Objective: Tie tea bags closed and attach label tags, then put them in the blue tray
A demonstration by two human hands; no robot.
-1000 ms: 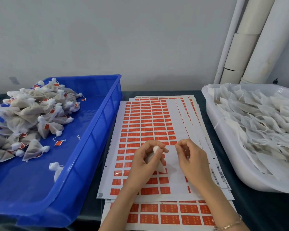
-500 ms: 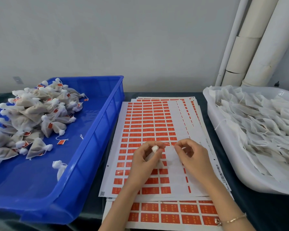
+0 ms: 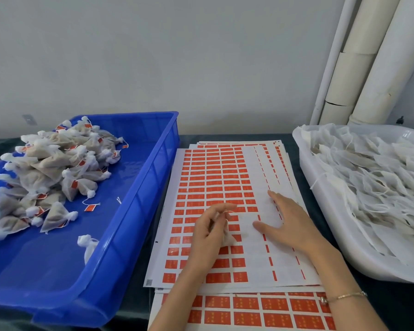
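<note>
The left hand (image 3: 208,232) is gripping a small white tea bag (image 3: 227,238), fingers curled round it above the sheet of red labels (image 3: 215,177). The bag is lying lengthwise along the fingers, its gathered top up by the fingertips and its fuller end poking out below the palm. A speck of red is showing at the fingertips. It may be a tag, but it is too small to tell. The right hand (image 3: 289,225) is holding nothing, fingers straight and spread just over the bare white part of the same sheet, beside the left hand.

The blue tray (image 3: 139,211) is sitting to the left of both hands, its near wall close to the left hand, so that hand is the nearer one for the drop. A pile of tied bags (image 3: 50,173) is filling the tray's far left corner. The white tub (image 3: 320,211) of untied bags is standing on the table (image 3: 392,302) to the right.
</note>
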